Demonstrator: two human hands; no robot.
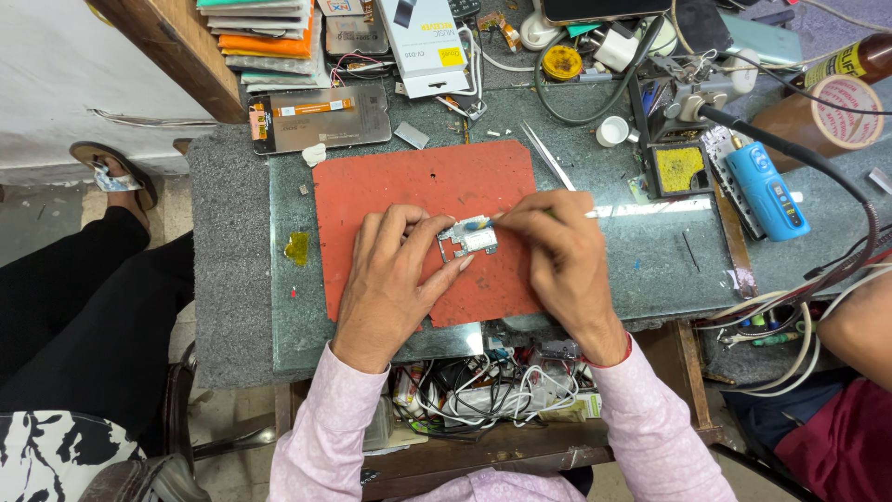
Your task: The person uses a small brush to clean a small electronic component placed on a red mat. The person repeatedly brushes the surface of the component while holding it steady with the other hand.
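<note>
The left hand [395, 270] pinches a small silver metal circuit-board piece [467, 239] between thumb and fingertips, holding it just above the worn red rubber work mat [372, 195] on the grey stone bench top [232, 270]. The right hand [557, 256] is closed around a thin white-handled tool [576, 215], probably a small brush, its tip touching the top of the piece. Steel tweezers [548, 156] lie just beyond the mat, a blue cylindrical device [767, 191] well to the right, and a detached phone screen panel [321, 116] at upper left
</note>
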